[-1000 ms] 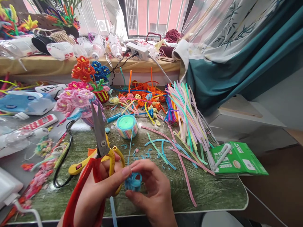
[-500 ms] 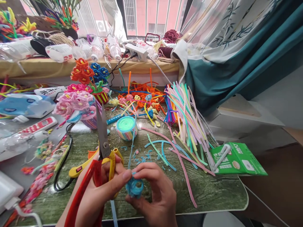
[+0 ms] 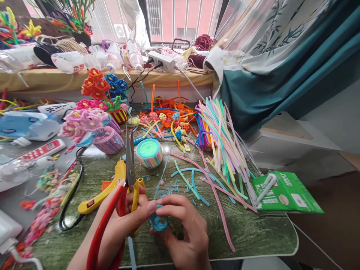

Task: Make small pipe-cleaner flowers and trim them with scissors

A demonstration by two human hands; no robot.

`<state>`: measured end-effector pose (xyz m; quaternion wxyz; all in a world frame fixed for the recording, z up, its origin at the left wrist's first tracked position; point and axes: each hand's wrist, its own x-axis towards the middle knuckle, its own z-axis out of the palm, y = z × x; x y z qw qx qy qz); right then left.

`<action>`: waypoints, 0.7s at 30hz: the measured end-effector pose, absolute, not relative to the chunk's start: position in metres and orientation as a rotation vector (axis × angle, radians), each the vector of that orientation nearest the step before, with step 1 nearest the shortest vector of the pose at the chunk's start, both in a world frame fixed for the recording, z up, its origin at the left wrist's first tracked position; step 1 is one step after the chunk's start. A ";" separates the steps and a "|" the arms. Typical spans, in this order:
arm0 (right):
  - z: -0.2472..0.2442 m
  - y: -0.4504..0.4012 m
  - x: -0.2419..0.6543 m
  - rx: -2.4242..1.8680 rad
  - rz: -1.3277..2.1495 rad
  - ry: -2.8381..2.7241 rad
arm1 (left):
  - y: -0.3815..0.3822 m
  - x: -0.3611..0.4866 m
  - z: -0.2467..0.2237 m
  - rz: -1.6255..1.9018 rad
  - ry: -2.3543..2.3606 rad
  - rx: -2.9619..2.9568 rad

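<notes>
My left hand [image 3: 120, 221] is closed around scissors [image 3: 129, 174] with red and yellow handles, blades upward and slightly parted. Its thumb and fingertip also pinch a blue pipe cleaner flower piece [image 3: 159, 222], bent into small loops. From this piece a thin blue stem [image 3: 164, 172] rises toward the far side. My right hand [image 3: 188, 228] is closed on the piece's right side, fingers over its top and thumb below. A yellow hot glue gun [image 3: 104, 193] lies left of the scissors. Beyond my hands stands a round striped pot [image 3: 149, 153] with a mint-green top.
Blue clippings [image 3: 171, 187] and loose pipe cleaners [image 3: 215, 195] lie on the green table. At right are a pipe cleaner bundle [image 3: 222, 138] and a green packet [image 3: 287, 193]. Pink flowers in a pot [image 3: 108, 140], bottles [image 3: 17, 168] and a black cable [image 3: 63, 217] are at left.
The scissors in my left hand have swung slightly right, showing more of the glue gun. The blue stem now leans further right, and the looped piece has turned a little between my fingers.
</notes>
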<state>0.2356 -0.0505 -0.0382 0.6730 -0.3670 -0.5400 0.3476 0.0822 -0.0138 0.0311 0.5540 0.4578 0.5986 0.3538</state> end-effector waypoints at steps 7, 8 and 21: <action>-0.038 -0.048 0.235 -0.763 0.823 -1.214 | -0.011 0.082 0.021 0.721 1.312 0.992; -0.037 -0.047 0.236 -0.758 0.842 -1.197 | -0.010 0.082 0.022 0.727 1.320 0.990; -0.040 -0.052 0.236 -0.607 1.661 -0.683 | 0.000 0.075 0.050 0.714 1.344 1.223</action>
